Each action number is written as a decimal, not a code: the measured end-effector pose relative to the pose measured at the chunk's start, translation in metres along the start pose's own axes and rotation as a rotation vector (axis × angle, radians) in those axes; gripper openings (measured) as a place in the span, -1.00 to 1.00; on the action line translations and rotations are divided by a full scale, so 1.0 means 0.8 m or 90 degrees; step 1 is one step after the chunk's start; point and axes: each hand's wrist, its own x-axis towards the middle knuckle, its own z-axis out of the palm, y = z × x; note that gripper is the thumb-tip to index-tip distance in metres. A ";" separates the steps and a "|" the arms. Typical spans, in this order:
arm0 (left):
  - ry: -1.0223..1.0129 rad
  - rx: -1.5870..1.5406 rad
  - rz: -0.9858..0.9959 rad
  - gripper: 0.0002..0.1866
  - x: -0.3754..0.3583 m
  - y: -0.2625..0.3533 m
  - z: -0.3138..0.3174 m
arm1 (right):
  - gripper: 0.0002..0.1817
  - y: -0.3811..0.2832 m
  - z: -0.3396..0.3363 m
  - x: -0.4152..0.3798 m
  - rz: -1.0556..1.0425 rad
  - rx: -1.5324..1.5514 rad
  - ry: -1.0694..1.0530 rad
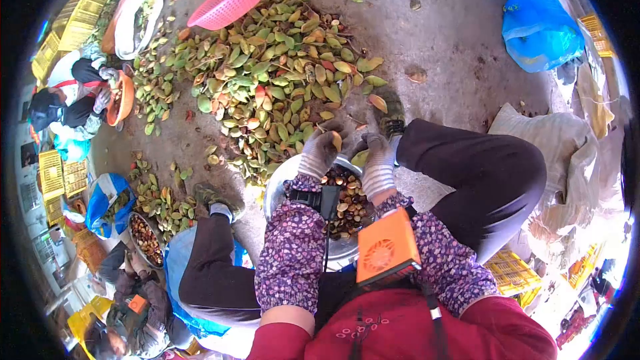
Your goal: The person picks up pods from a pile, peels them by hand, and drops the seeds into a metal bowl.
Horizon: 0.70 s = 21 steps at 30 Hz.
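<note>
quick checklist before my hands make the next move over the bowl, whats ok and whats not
1. Both hands gloved: ok, left hand and right hand are covered.
2. Metal bowl placed below the hands: ok, with brown pieces in it.
3. Pod pile nearby: ok, just beyond the bowl.
4. Black cable out of the way: not ok, it hangs in front of the bowl.
5. Firm grip on the green pod by the right hand: cannot tell, fingers partly hide it.

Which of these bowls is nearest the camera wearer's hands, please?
The silvery bowl between the wearer's legs, with left hand and right hand at its far rim; the orange bowl and another bowl are farther left.
</note>
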 end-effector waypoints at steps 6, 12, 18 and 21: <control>0.008 0.243 0.027 -0.61 -0.029 -0.024 -0.003 | -0.68 0.012 0.003 0.009 0.021 0.122 -0.037; 0.128 -0.022 0.031 -0.54 -0.017 -0.043 0.033 | -0.61 0.028 0.002 0.001 -0.082 -0.185 -0.277; 0.342 0.262 -0.007 -0.57 0.051 -0.006 0.002 | -0.68 -0.010 -0.010 -0.005 -0.046 0.075 -0.174; 0.429 0.816 0.173 -0.53 0.096 0.020 -0.039 | -0.79 -0.008 -0.019 -0.001 0.085 0.038 -0.068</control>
